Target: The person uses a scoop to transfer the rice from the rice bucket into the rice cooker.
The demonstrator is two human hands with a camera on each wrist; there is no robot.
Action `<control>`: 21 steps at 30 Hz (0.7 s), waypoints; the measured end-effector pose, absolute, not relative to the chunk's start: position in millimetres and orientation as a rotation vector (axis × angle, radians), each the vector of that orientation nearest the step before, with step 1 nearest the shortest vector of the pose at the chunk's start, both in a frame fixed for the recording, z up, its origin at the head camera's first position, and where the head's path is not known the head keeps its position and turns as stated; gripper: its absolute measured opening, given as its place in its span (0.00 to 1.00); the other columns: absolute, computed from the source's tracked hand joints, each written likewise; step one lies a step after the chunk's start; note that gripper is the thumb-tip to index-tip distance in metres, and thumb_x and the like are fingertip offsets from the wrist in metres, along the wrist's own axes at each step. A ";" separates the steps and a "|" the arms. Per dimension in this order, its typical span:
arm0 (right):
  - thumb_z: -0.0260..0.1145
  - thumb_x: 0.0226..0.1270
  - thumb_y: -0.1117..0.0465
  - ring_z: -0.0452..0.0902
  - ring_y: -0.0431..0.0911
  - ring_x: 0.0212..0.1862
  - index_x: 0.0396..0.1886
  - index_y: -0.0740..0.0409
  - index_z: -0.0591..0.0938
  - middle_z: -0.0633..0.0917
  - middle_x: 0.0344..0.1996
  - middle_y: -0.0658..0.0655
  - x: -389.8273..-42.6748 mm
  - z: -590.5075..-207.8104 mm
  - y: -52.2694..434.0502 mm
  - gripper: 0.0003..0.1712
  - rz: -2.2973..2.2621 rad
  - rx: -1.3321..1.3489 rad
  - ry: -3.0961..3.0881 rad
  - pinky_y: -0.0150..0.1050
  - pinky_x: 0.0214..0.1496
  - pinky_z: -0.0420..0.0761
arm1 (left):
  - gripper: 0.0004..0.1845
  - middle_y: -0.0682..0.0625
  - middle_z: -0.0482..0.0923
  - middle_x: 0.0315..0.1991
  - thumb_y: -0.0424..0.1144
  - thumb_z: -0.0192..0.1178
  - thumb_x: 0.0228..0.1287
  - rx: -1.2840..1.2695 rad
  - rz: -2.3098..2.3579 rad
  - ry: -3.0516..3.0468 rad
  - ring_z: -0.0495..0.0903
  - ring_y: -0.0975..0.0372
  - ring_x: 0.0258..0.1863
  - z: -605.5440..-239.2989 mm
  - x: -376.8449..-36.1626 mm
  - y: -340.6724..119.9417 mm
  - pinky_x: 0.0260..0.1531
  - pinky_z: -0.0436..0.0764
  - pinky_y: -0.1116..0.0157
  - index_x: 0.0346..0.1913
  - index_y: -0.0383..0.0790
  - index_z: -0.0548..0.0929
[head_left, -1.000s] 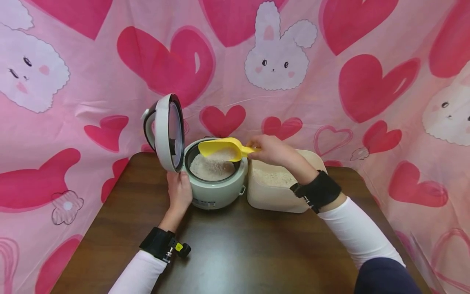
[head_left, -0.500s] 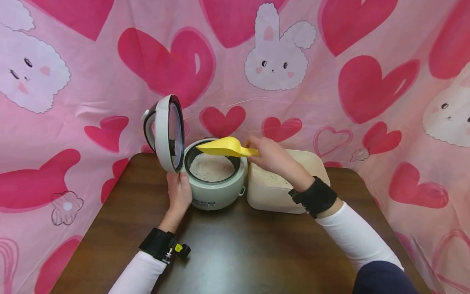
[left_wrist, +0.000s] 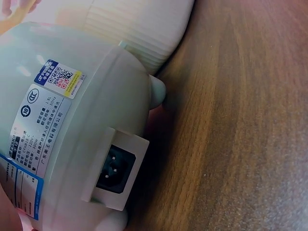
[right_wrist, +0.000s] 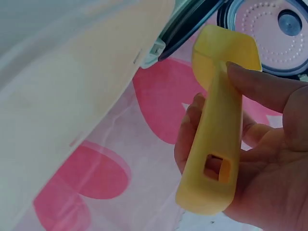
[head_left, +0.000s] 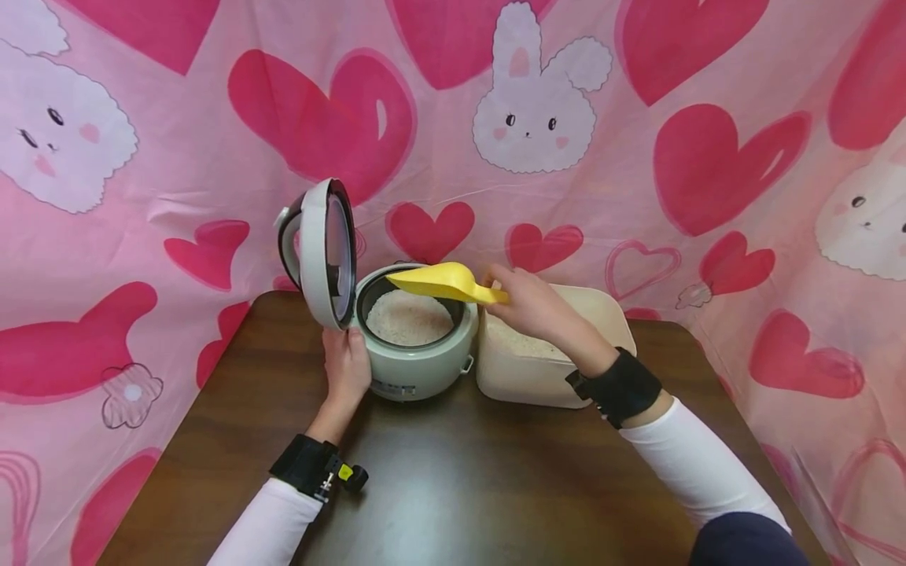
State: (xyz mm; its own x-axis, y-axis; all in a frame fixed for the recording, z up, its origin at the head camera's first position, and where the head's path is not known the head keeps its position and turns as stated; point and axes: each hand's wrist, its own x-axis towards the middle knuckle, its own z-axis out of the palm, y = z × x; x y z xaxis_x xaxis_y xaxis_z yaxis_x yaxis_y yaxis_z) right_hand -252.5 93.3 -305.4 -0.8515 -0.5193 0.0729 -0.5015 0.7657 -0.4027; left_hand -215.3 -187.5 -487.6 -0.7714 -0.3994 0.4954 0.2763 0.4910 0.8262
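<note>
My right hand (head_left: 531,303) grips the handle of a yellow scoop (head_left: 439,281). The scoop hangs tilted above the rice cooker (head_left: 418,369), its rounded back toward the head camera and its inside hidden there. In the right wrist view, thumb and fingers surround the scoop's handle (right_wrist: 211,159). White rice (head_left: 409,317) lies in the cooker's dark pot. My left hand (head_left: 346,365) rests against the cooker's left side, just below the raised lid (head_left: 318,259); its fingertips are hidden. The left wrist view has the cooker's labelled side (left_wrist: 48,110) and power socket (left_wrist: 116,168).
A cream bin (head_left: 531,381) of rice stands right beside the cooker, under my right forearm. Both sit near the back of the brown wooden table (head_left: 453,487). Behind hangs a pink cloth (head_left: 439,189) with hearts and rabbits.
A second ago rice was spilling from the scoop into the pot. Since then the scoop has turned over, and no falling rice is visible. My left hand has stayed put.
</note>
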 end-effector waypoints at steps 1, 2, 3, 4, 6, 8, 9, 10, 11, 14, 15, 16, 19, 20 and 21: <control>0.70 0.69 0.60 0.78 0.53 0.40 0.55 0.58 0.77 0.84 0.41 0.60 -252.3 -305.7 97.0 0.18 -0.682 -0.842 2.881 0.46 0.43 0.83 | 0.29 0.28 0.65 0.70 0.39 0.40 0.73 0.101 -1.313 -2.076 0.63 0.36 0.69 -486.2 -216.3 -187.4 0.68 0.60 0.36 0.73 0.30 0.66; 0.70 0.69 0.61 0.78 0.53 0.40 0.54 0.58 0.77 0.84 0.40 0.60 -252.1 -305.9 100.8 0.18 -0.722 -0.840 2.848 0.45 0.43 0.83 | 0.29 0.29 0.65 0.70 0.38 0.40 0.73 0.099 -1.320 -2.077 0.63 0.37 0.69 -484.7 -217.2 -187.1 0.69 0.60 0.37 0.74 0.31 0.66; 0.70 0.69 0.62 0.78 0.53 0.40 0.54 0.58 0.77 0.84 0.41 0.59 -251.9 -306.7 105.1 0.17 -0.766 -0.842 2.810 0.44 0.43 0.83 | 0.29 0.30 0.65 0.71 0.39 0.40 0.74 0.103 -1.325 -2.081 0.63 0.37 0.69 -483.4 -218.1 -186.7 0.69 0.60 0.37 0.74 0.31 0.65; 0.69 0.70 0.62 0.79 0.53 0.40 0.53 0.58 0.76 0.84 0.42 0.59 -251.6 -307.8 109.8 0.16 -0.811 -0.840 2.766 0.43 0.43 0.84 | 0.29 0.30 0.65 0.71 0.39 0.40 0.74 0.103 -1.331 -2.085 0.63 0.38 0.69 -482.4 -219.1 -186.3 0.69 0.60 0.37 0.74 0.32 0.65; 0.69 0.70 0.63 0.79 0.53 0.40 0.52 0.59 0.76 0.83 0.43 0.60 -249.2 -309.0 119.9 0.15 -0.908 -0.838 2.658 0.43 0.43 0.84 | 0.29 0.32 0.64 0.71 0.39 0.40 0.74 0.116 -1.341 -2.094 0.63 0.38 0.69 -481.0 -220.8 -185.3 0.69 0.60 0.36 0.75 0.33 0.65; 0.68 0.71 0.64 0.80 0.54 0.40 0.52 0.60 0.75 0.82 0.42 0.60 -244.9 -310.2 130.5 0.15 -0.985 -0.829 2.553 0.43 0.44 0.84 | 0.29 0.33 0.64 0.72 0.39 0.40 0.75 0.126 -1.348 -2.106 0.63 0.39 0.69 -480.4 -222.0 -184.0 0.68 0.61 0.36 0.75 0.35 0.64; 0.68 0.72 0.64 0.81 0.54 0.39 0.52 0.61 0.74 0.82 0.42 0.62 -241.9 -310.9 135.9 0.15 -1.024 -0.816 2.493 0.43 0.44 0.84 | 0.29 0.32 0.64 0.72 0.39 0.40 0.75 0.129 -1.345 -2.110 0.63 0.39 0.69 -480.5 -222.3 -183.4 0.68 0.62 0.35 0.75 0.34 0.64; 0.67 0.73 0.63 0.82 0.55 0.37 0.53 0.61 0.73 0.82 0.41 0.62 -238.1 -311.3 141.2 0.15 -1.054 -0.793 2.437 0.44 0.43 0.84 | 0.29 0.32 0.64 0.72 0.39 0.40 0.75 0.130 -1.342 -2.114 0.62 0.38 0.69 -480.9 -222.6 -183.0 0.68 0.62 0.35 0.76 0.34 0.64; 0.66 0.73 0.63 0.82 0.56 0.36 0.53 0.62 0.72 0.82 0.39 0.63 -233.9 -312.3 146.2 0.16 -1.083 -0.777 2.382 0.44 0.42 0.84 | 0.29 0.32 0.64 0.72 0.39 0.40 0.75 0.130 -1.339 -2.113 0.62 0.38 0.69 -481.1 -222.7 -182.6 0.68 0.62 0.35 0.76 0.34 0.64; 0.64 0.76 0.62 0.82 0.54 0.32 0.55 0.62 0.71 0.82 0.36 0.62 -220.2 -317.8 160.3 0.16 -1.128 -0.742 2.257 0.41 0.37 0.83 | 0.29 0.30 0.64 0.72 0.38 0.40 0.74 0.139 -1.335 -2.097 0.62 0.37 0.70 -481.6 -221.7 -182.2 0.67 0.61 0.35 0.75 0.33 0.65; 0.64 0.76 0.61 0.82 0.53 0.31 0.56 0.62 0.70 0.82 0.35 0.62 -215.3 -320.5 164.6 0.16 -1.137 -0.742 2.220 0.40 0.36 0.83 | 0.29 0.30 0.64 0.71 0.38 0.40 0.74 0.143 -1.331 -2.091 0.62 0.36 0.70 -482.0 -221.2 -182.4 0.67 0.61 0.34 0.75 0.32 0.65; 0.63 0.77 0.61 0.81 0.51 0.30 0.56 0.62 0.70 0.82 0.34 0.60 -210.1 -323.6 169.0 0.16 -1.142 -0.741 2.191 0.39 0.34 0.83 | 0.29 0.30 0.64 0.71 0.38 0.40 0.74 0.148 -1.331 -2.086 0.62 0.36 0.69 -482.4 -220.7 -182.6 0.67 0.61 0.34 0.75 0.32 0.65; 0.63 0.77 0.61 0.81 0.48 0.29 0.57 0.63 0.71 0.84 0.35 0.59 -192.5 -334.8 183.5 0.17 -1.155 -0.765 2.120 0.38 0.33 0.83 | 0.29 0.30 0.64 0.71 0.37 0.40 0.75 0.153 -1.333 -2.078 0.61 0.37 0.71 -484.1 -218.4 -183.0 0.69 0.59 0.36 0.75 0.31 0.65; 0.63 0.77 0.61 0.81 0.47 0.29 0.58 0.64 0.71 0.86 0.37 0.60 -185.8 -339.6 188.6 0.17 -1.170 -0.760 2.096 0.38 0.34 0.84 | 0.29 0.29 0.64 0.71 0.37 0.40 0.74 0.155 -1.334 -2.078 0.61 0.37 0.71 -485.3 -217.0 -183.0 0.70 0.59 0.37 0.75 0.31 0.65; 0.62 0.78 0.61 0.81 0.47 0.29 0.58 0.64 0.71 0.86 0.38 0.61 -178.7 -345.1 194.0 0.17 -1.185 -0.752 2.072 0.38 0.33 0.84 | 0.29 0.29 0.64 0.71 0.37 0.40 0.75 0.162 -1.335 -2.080 0.61 0.37 0.71 -486.6 -215.3 -182.9 0.70 0.59 0.37 0.75 0.31 0.65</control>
